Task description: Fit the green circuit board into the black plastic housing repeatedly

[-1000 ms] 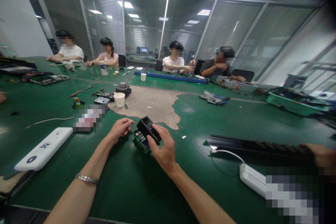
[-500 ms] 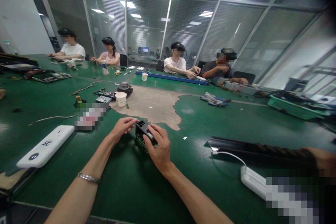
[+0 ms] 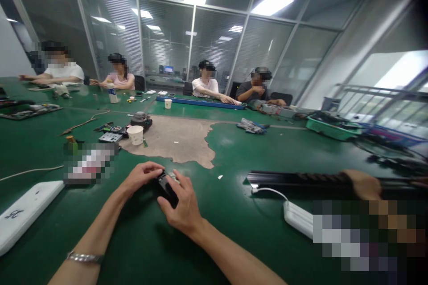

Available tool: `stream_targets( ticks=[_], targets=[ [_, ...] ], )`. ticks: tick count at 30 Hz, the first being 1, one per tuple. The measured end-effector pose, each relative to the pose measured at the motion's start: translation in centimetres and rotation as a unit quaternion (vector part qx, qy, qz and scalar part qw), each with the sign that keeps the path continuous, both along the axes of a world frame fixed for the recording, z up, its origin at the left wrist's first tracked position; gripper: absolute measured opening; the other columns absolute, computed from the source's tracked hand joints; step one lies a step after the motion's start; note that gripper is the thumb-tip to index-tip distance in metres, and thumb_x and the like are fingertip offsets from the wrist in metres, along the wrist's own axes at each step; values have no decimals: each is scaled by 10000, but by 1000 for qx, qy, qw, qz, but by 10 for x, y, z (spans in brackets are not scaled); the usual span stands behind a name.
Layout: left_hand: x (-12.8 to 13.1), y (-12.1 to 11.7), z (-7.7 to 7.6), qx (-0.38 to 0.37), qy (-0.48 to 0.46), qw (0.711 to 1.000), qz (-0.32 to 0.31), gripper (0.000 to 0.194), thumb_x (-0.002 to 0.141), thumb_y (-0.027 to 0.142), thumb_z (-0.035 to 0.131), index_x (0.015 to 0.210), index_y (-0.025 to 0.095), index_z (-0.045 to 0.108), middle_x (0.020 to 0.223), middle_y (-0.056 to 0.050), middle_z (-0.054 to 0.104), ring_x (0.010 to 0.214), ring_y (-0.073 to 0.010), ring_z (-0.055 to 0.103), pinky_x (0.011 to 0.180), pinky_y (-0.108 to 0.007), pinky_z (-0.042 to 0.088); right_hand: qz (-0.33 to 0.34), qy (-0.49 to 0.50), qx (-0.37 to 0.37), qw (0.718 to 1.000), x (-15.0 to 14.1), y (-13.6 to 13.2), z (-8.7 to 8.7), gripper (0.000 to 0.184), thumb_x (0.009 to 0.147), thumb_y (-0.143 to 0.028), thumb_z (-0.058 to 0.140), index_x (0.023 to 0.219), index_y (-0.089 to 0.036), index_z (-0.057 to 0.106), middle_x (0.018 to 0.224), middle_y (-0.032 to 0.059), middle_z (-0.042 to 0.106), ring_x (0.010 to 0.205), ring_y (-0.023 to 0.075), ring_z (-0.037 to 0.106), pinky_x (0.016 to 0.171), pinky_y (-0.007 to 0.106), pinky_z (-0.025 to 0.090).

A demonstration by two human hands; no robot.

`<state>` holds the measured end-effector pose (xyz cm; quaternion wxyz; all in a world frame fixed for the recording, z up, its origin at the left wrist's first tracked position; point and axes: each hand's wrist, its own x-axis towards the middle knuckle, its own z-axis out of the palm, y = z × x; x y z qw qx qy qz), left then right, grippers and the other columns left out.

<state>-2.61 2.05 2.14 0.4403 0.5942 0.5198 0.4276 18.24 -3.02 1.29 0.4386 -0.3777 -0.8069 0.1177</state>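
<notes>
Between my hands is a small black boxy electronic module [image 3: 163,182], now tilted, with some light metal parts on its far side. My left hand [image 3: 142,177] pinches the module's left end with thumb and fingertips together. Bent over its right side, my right hand [image 3: 185,200] holds it, with the thumb at the near edge and the fingers on the top and far side. My fingers cover much of the module. A silver bracelet [image 3: 85,257] is on my left wrist.
A brown worn patch [image 3: 180,138] lies ahead, with a paper cup [image 3: 135,136] and drive parts at its left. White power banks [image 3: 30,209] lie left and right. At right, another person's hand [image 3: 363,183] rests on a long black bar [image 3: 277,179]. Several co-workers sit opposite.
The module has been tipped over, so the green board on its near side no longer shows. Both hands shifted with it. My view turned right, and the neighbour's hand moved along the black bar.
</notes>
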Motion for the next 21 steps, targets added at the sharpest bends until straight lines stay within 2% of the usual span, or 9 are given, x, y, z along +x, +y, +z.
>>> stream_targets(
  ticks=[2,5,8,11,13,15,17,18,21],
  targets=[
    [-1,3,-5,-3,18,1000,-18,435,701,480,722,1020,186,695,824,-45,663,611,-129,538,473,-190,343,-5,-3,-4,1000,4,3,-5,589,757,-356,663,1303,-184,525,1365,152,486,1203,307,485,1026,499,394],
    [-5,7,-10,-9,34,999,-20,479,702,515,712,1062,201,666,873,-48,665,602,-129,559,445,-187,349,33,-2,-6,999,10,9,-9,588,755,-285,634,1316,-174,500,1243,125,593,1125,266,556,1005,438,426],
    [-9,8,-13,-61,38,997,13,516,722,597,653,1044,194,646,738,-22,639,495,-118,540,389,-178,314,66,-6,-10,998,14,12,-11,590,768,-260,620,1333,-175,472,1204,102,628,1067,245,594,974,403,448],
    [-10,9,-15,-110,52,992,45,593,731,685,573,1031,176,618,589,6,571,439,-157,564,338,-180,281,58,-2,0,998,10,10,-13,610,795,-328,643,1346,-155,447,1227,119,615,1089,255,586,972,405,446],
    [-7,9,-14,-123,49,990,43,611,750,711,520,1039,179,602,583,12,558,445,-169,580,339,-189,312,47,-3,1,999,5,9,-16,659,802,-394,661,1360,-137,421,1229,131,610,1105,264,576,972,411,445],
    [-4,9,-14,-111,52,992,29,570,739,706,540,949,180,604,593,19,548,451,-154,566,349,-192,337,37,-9,-4,999,0,9,-19,710,794,-441,677,1368,-124,406,1219,139,611,1099,276,576,962,422,450],
    [-1,9,-14,-99,66,993,17,545,715,708,566,811,172,586,564,31,515,426,-132,524,342,-191,325,32,-9,-8,999,-4,9,-22,733,784,-461,685,1369,-122,405,1212,142,614,1086,287,580,954,432,453],
    [0,9,-15,-97,67,993,21,552,717,715,553,803,170,583,547,40,496,403,-121,492,334,-189,305,29,-4,-8,1000,-5,9,-24,731,781,-464,686,1365,-121,412,1205,142,619,1076,290,585,951,434,454],
    [-4,11,-21,-100,53,993,45,612,757,715,494,1028,175,594,539,43,509,393,-128,477,340,-198,298,1,33,-5,999,-4,11,-25,705,770,-454,685,1340,-113,448,1138,140,653,1003,285,618,916,427,480]
  ],
)
